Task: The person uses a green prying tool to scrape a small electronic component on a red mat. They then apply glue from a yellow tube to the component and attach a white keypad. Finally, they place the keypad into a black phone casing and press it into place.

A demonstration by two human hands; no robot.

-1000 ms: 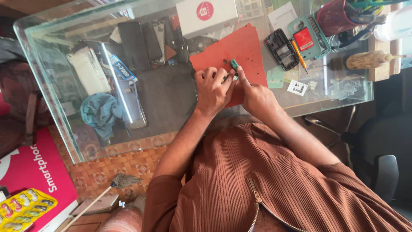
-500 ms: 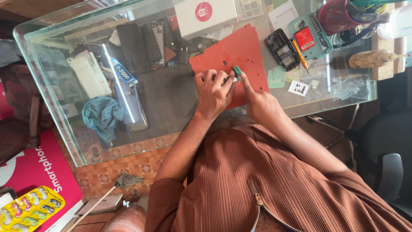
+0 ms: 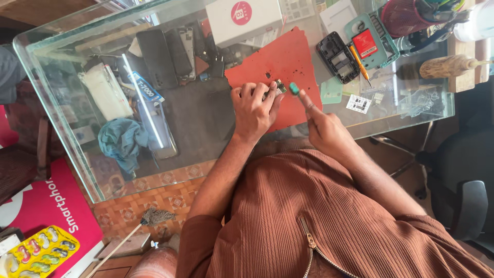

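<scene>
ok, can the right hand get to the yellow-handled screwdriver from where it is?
Probably yes. The right hand sits on the red mat, and the yellow-handled screwdriver lies uncovered just beyond, beside the black phone shell. Nothing stands between them, though its fingers already pinch a green-tipped tool.

Beyond the work itself we see a glass counter (image 3: pixel 62 118) with dark phones (image 3: pixel 157 56) and a blue cloth (image 3: pixel 121 141) on the shelf beneath it. We find a white box (image 3: pixel 246 19) at the far edge, and to its right a black phone shell (image 3: pixel 337 57) lying just beside a yellow-handled screwdriver (image 3: pixel 358 63). A teal tray (image 3: pixel 383 38) sits near a red mesh cup (image 3: pixel 406 15), with a wooden handle (image 3: pixel 447 66) further right. Down on the tiled floor we spot a small brush (image 3: pixel 154 216) and a yellow tray (image 3: pixel 38 252).
</scene>
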